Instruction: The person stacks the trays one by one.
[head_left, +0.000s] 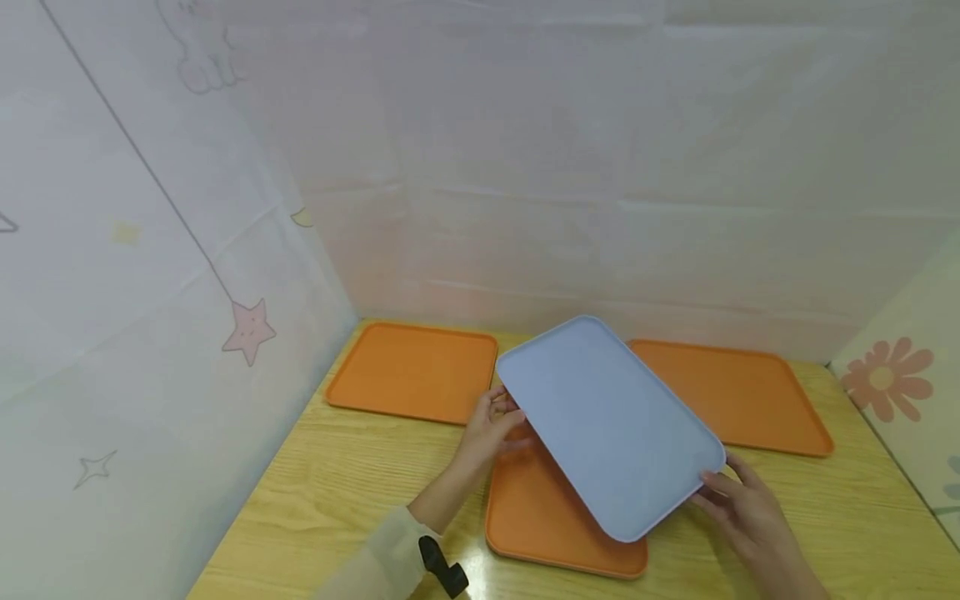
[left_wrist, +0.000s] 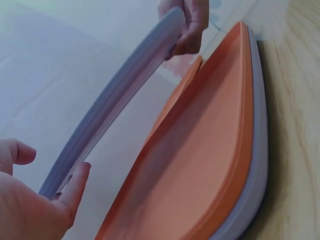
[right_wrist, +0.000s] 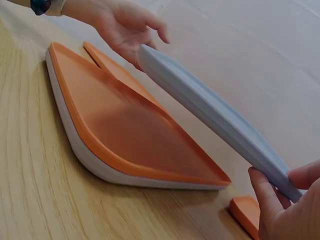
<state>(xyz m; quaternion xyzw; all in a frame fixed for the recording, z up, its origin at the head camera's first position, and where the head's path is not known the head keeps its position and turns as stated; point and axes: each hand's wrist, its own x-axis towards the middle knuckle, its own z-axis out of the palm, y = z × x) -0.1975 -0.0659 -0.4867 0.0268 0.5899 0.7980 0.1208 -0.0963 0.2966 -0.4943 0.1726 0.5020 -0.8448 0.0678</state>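
Note:
A light blue rectangular tray (head_left: 611,425) is held tilted above the table. My right hand (head_left: 750,508) pinches its near right corner, thumb on the upper rim and fingers underneath. At the tray's left edge is my left hand (head_left: 491,425); its fingers (left_wrist: 75,187) reach under the rim, while the thumb stands off the tray in both wrist views. Beneath the raised tray, an orange tray (head_left: 555,521) lies on a pale grey-blue tray (right_wrist: 80,145), whose edge shows in the wrist views. The raised tray covers part of this stack in the head view.
On the wooden table (head_left: 337,500), one orange tray (head_left: 416,371) lies at the back left and another orange tray (head_left: 738,400) at the back right. Pale printed sheets (head_left: 525,167) rise behind and at the sides. A black band (head_left: 442,567) is on the left wrist.

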